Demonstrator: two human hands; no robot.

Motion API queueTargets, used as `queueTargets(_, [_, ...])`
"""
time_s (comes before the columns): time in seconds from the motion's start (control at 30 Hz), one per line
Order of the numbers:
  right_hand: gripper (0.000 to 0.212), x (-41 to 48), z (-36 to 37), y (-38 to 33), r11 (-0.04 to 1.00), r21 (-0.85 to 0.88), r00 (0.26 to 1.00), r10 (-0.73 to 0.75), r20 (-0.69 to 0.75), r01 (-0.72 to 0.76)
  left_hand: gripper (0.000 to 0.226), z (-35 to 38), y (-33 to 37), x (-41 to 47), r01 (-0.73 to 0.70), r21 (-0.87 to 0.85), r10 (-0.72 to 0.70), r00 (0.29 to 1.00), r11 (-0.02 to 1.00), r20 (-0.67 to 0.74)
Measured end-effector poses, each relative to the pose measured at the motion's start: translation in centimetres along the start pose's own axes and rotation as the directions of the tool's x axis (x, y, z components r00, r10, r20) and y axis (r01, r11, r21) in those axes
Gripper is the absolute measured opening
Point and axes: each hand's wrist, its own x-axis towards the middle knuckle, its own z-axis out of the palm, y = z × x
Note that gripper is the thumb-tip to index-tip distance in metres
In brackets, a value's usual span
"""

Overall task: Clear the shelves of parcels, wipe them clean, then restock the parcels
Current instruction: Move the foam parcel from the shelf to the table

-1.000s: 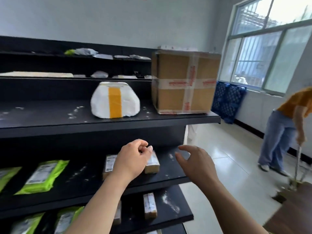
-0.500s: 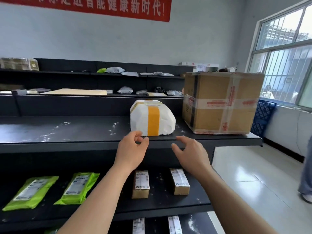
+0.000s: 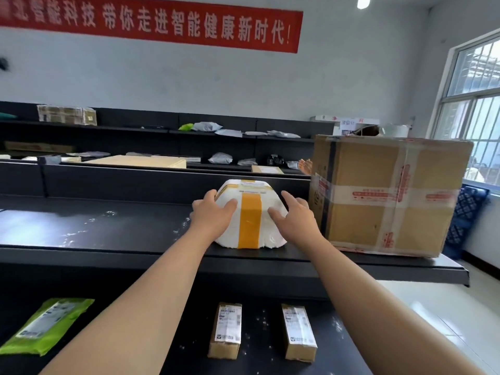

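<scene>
A red banner with white characters hung on the wall. A barred window stood at right, a blue crate beneath it.

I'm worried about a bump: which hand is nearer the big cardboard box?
Right. The right hand rests on the white parcel's right side, close beside the cardboard box. The left hand is on the parcel's left side, with the parcel between it and the box.
</scene>
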Motion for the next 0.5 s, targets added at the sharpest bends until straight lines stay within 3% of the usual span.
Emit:
queueTargets(0.2, [0.074,3.3,1.3,2.0,0.990,0.142,0.993,-0.002,0.114,-0.014,0.066,1.4,-0.9,2.7,0.086,-0.124,-0.083,0.996,0.989,0.027])
queueTargets(0.33, [0.074,4.0,1.8,2.9,0.971,0.237,0.982,-0.063,0.180,0.018,0.062,2.5,-1.2,3.2,0.077,-0.155,-0.073,0.997,0.985,0.026])
queueTargets(0.5, [0.071,3.7,2.5,3.2,0.947,0.319,0.982,-0.098,0.162,0.042,0.058,3.1,-1.3,2.9,0.031,-0.130,-0.031,1.000,0.991,-0.002])
